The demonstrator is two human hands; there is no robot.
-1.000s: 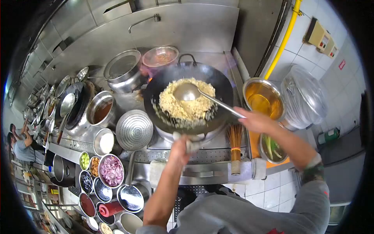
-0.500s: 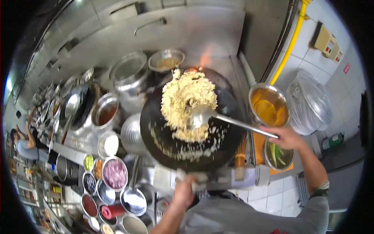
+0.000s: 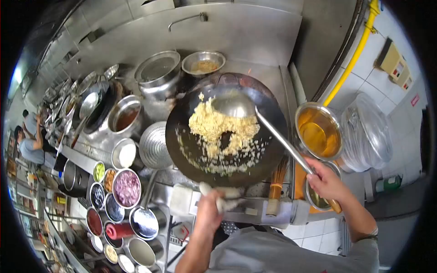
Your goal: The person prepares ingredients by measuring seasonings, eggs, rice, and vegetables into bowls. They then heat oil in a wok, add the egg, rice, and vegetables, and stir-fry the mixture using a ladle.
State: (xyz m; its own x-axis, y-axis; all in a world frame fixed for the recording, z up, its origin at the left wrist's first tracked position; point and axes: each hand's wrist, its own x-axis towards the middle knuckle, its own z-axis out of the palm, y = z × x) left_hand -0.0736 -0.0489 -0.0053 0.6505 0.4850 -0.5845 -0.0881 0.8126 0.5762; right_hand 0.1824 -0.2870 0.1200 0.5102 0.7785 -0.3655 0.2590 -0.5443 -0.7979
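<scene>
A large black wok (image 3: 182, 157) sits on the stove in front of me. Inside it lies a mound of pale yellow, crumbly food (image 3: 205, 125) resembling rice with egg, and loose white grains are scattered on the near side. My right hand (image 3: 325, 179) is closed round the handle of a steel ladle (image 3: 291, 148), near its wooden end. The ladle's bowl hovers over or rests on the far part of the food; which one I cannot tell. At the wok's near rim, my left hand (image 3: 209, 210) is closed on a folded pale cloth (image 3: 222, 200).
A steel pot of amber liquid (image 3: 318, 129) stands to the right, a bamboo brush (image 3: 276, 193) by the wok. On the left are a perforated strainer (image 3: 156, 144), a bowl of chopped onion (image 3: 127, 188) and several ingredient containers. Another person (image 3: 33, 143) stands at far left.
The ladle's bowl has moved from the middle of the food to its far side. The food has dropped from the far rim toward the wok's middle, and the flame behind has shrunk to a spark.
</scene>
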